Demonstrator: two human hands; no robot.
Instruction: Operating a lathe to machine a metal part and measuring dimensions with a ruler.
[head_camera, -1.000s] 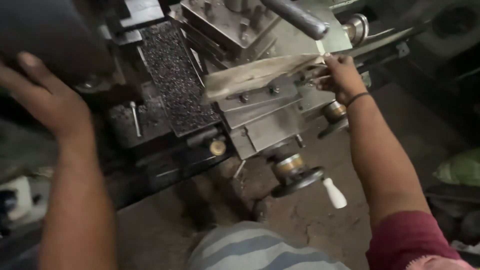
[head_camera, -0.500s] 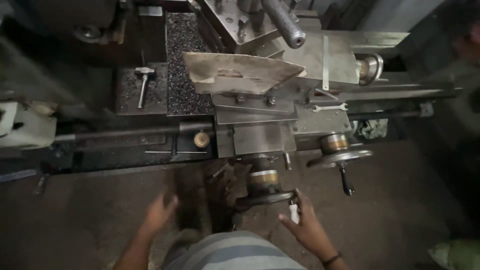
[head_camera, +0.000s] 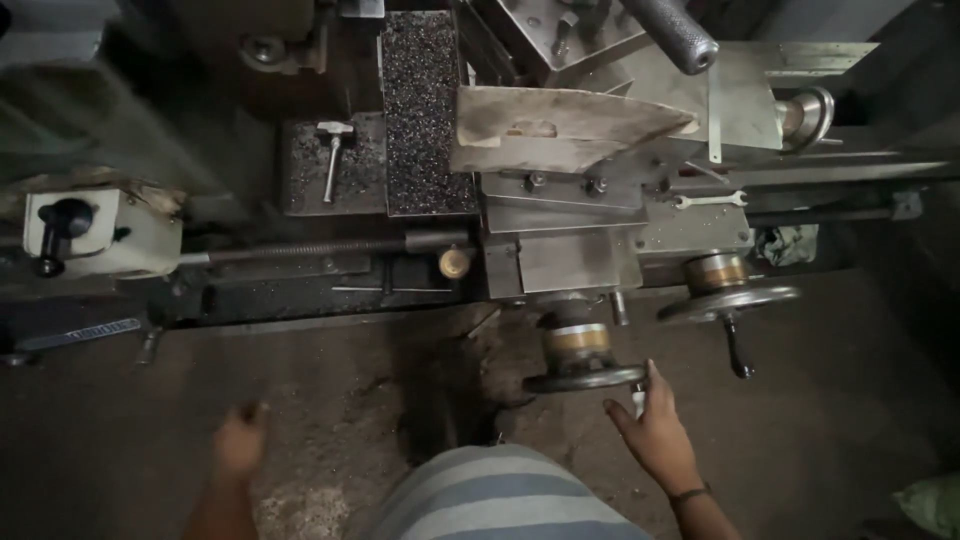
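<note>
1. Two bare hands sit nearest the camera, above a blue-and-grey striped cloth garment (head_camera: 500, 495) at the bottom edge.
2. Left hand (head_camera: 240, 440): blurred, hanging over the dark dirt floor (head_camera: 330, 400), touching nothing; whether its fingers are spread or curled cannot be told.
3. Right hand (head_camera: 655, 435): a dark band at the wrist, fingers loosely together and pointing up, tips at the small white handle (head_camera: 638, 400) on the rim of the round grey metal handwheel with a brass collar (head_camera: 583, 368). It does not look closed round the handle yet.
4. Step in hand, as a judgement: taking hold of that nearer handwheel. A full grip on the white handle looks to be what turning it calls for.
5. Second grey metal handwheel with a black handle (head_camera: 730, 300): just to the right and further off, untouched.
6. Grey steel lathe carriage (head_camera: 580, 250): behind both wheels, with a folded sheet-metal guard (head_camera: 560, 135) above it.
7. Small silver open-ended spanner (head_camera: 710, 200): lying on the carriage top, right side.
8. Dark tray of metal chips (head_camera: 425, 110): left of the guard, with a small steel hammer-shaped tool (head_camera: 332, 155) beside it.
9. Pale grey control box with a black knob (head_camera: 100, 230): far left.
</note>
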